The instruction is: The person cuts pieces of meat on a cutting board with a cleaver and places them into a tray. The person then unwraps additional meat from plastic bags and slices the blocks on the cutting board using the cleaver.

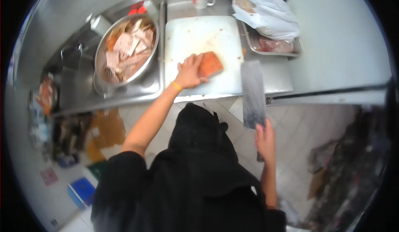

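Note:
My left hand [190, 72] rests over the left end of an orange-brown block of food [211, 64], its fingers gripping it against the white cutting board [199, 32]. The exact kind of food is not clear; it looks like a chunk of meat. In my right hand [265, 142] is the handle of a cleaver [253, 93]. Its broad grey blade points away from me, just right of the board and apart from the block. Small scraps lie scattered on the board.
Left of the board, a large steel bowl [98, 61] holds pale pink meat pieces [129, 43]. At the back stands a mug [201, 0]. On the right, a metal tray [294, 51] contains wrapped meat, with a white plastic bag [266, 15] over it.

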Motion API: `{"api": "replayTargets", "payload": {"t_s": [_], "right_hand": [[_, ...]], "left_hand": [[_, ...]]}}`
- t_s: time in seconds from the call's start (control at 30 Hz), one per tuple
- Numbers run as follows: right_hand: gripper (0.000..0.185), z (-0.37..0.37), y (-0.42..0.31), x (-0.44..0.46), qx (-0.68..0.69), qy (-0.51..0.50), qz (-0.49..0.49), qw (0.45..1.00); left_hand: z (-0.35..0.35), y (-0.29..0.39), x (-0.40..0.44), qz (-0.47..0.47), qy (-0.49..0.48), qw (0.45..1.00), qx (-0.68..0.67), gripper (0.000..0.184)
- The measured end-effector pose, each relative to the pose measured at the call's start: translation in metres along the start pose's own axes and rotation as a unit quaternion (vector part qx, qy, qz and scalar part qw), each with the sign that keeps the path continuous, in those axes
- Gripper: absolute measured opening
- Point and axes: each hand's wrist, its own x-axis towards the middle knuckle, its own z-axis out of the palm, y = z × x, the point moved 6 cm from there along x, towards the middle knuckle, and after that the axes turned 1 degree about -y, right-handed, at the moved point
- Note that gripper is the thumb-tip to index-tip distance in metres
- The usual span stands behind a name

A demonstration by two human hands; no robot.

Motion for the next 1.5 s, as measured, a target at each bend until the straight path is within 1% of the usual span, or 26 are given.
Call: {"api": "replayTargets", "payload": {"t_s": [0.03,0.1,0.13,0.2,0.23,0.3,0.4,0.53,0.6,0.7,0.87,0.93,0.97,1.03,1.1,1.17,1.27,1.33,1.37,1.4,1.47,1.5], "right_hand": [[0.023,0.004,-0.016,0.014,-0.015,-0.021,-0.009,1.000],[0.025,0.025,-0.064,0.033,-0.117,-0.036,-0.106,0.987],[0.025,0.036,-0.075,0.043,-0.124,-0.045,-0.109,0.985],[0.027,0.062,-0.086,0.057,-0.212,-0.102,-0.094,0.967],[0.027,0.072,-0.092,0.062,-0.222,-0.115,-0.095,0.963],[0.027,0.088,-0.100,0.071,-0.285,-0.120,-0.084,0.947],[0.027,0.101,-0.109,0.079,-0.317,-0.128,-0.086,0.936],[0.028,0.110,-0.120,0.083,-0.358,-0.151,-0.063,0.919],[0.029,0.115,-0.124,0.086,-0.398,-0.172,-0.046,0.900],[0.027,0.118,-0.127,0.089,-0.393,-0.184,-0.018,0.901],[0.030,0.122,-0.124,0.086,-0.407,-0.199,0.025,0.891],[0.032,0.123,-0.123,0.087,-0.410,-0.200,0.029,0.889],[0.033,0.123,-0.123,0.087,-0.406,-0.199,0.028,0.892],[0.035,0.122,-0.124,0.088,-0.401,-0.197,0.029,0.894],[0.032,0.121,-0.127,0.088,-0.400,-0.193,0.011,0.896],[0.032,0.118,-0.132,0.090,-0.396,-0.193,0.010,0.898],[0.029,0.115,-0.144,0.096,-0.401,-0.201,0.001,0.894],[0.027,0.115,-0.154,0.099,-0.411,-0.209,0.000,0.887],[0.024,0.116,-0.158,0.101,-0.424,-0.216,0.012,0.880],[0.022,0.117,-0.161,0.104,-0.437,-0.224,0.023,0.871],[0.020,0.118,-0.166,0.108,-0.463,-0.237,0.040,0.853],[0.018,0.118,-0.169,0.110,-0.481,-0.247,0.055,0.839]], "left_hand": [[-0.008,-0.004,-0.010,-0.024,0.009,1.000,-0.010,0.090],[-0.030,-0.026,-0.033,-0.071,0.062,0.979,-0.179,0.074],[-0.041,-0.035,-0.052,-0.050,0.141,0.970,-0.192,0.057],[-0.046,-0.056,-0.092,-0.124,0.187,0.950,-0.218,0.044],[-0.046,-0.062,-0.108,-0.138,0.189,0.946,-0.225,0.044],[-0.044,-0.079,-0.133,-0.209,0.184,0.928,-0.248,0.036],[-0.032,-0.092,-0.151,-0.227,0.197,0.915,-0.268,0.031],[-0.030,-0.097,-0.138,-0.215,0.189,0.906,-0.312,0.031],[-0.030,-0.102,-0.126,-0.222,0.183,0.910,-0.299,0.030],[-0.042,-0.099,-0.102,-0.199,0.184,0.905,-0.329,0.029],[-0.037,-0.086,-0.071,-0.194,0.179,0.912,-0.313,0.037],[-0.038,-0.076,-0.057,-0.194,0.216,0.899,-0.329,0.042],[-0.035,-0.071,-0.050,-0.193,0.215,0.899,-0.330,0.042],[-0.034,-0.058,-0.037,-0.158,0.259,0.900,-0.314,0.043],[-0.026,-0.048,-0.027,-0.151,0.267,0.895,-0.326,0.042],[-0.018,-0.044,-0.021,-0.173,0.289,0.877,-0.342,0.039],[-0.007,-0.045,-0.012,-0.187,0.300,0.866,-0.354,0.041],[0.000,-0.045,-0.009,-0.194,0.282,0.868,-0.361,0.042],[0.004,-0.045,-0.007,-0.199,0.264,0.870,-0.365,0.043],[0.006,-0.046,-0.006,-0.205,0.263,0.867,-0.371,0.043],[0.003,-0.047,-0.005,-0.197,0.260,0.882,-0.341,0.043],[0.004,-0.048,-0.006,-0.207,0.255,0.878,-0.349,0.043]]}}
